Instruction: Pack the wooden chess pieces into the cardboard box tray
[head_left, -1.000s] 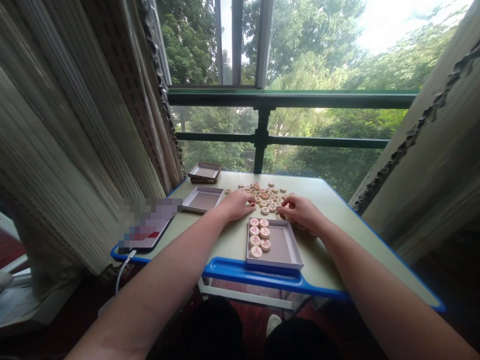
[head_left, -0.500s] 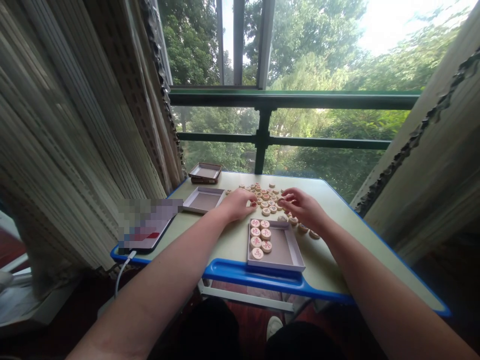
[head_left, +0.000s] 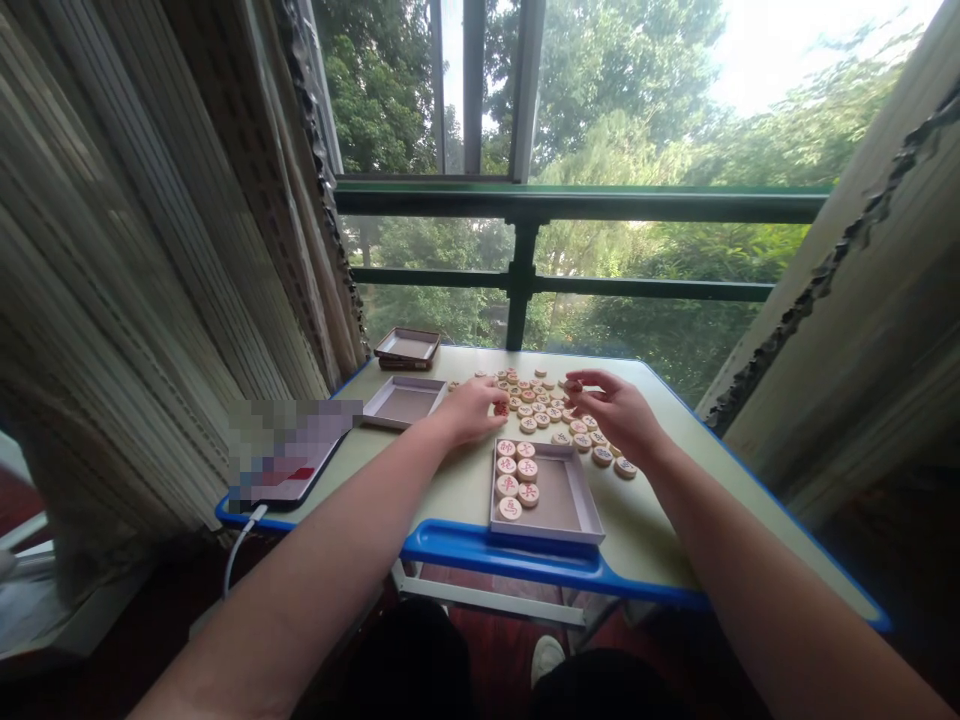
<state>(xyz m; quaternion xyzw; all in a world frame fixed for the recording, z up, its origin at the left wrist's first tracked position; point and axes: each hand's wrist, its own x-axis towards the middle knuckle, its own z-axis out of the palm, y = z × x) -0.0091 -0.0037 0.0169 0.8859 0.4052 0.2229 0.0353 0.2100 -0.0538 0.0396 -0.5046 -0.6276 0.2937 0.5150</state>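
Observation:
My left hand (head_left: 474, 412) is closed on a round wooden Chinese chess piece (head_left: 501, 408) with a red mark, at the left edge of a loose spread of such pieces (head_left: 541, 420). My right hand (head_left: 616, 408) is over the right side of the spread, thumb and fingers pinched on another piece (head_left: 576, 388), partly hidden by the fingers. Closer to me lies a shallow open box (head_left: 570, 495). Two columns of red-lettered pieces (head_left: 508, 485) fill its left side, lying face up.
Left of the pieces lies a second shallow box part (head_left: 405, 402), with stacked brown-edged trays (head_left: 407, 348) behind it. A tablet-like device (head_left: 315, 470) with a white cable (head_left: 241, 545) rests at the table's left edge. A blue rim (head_left: 450, 545) borders the table.
My right hand has lifted slightly and shifted right, with its fingers opened out more around the piece, uncovering pieces below it. My left hand stays at nearly the same spot.

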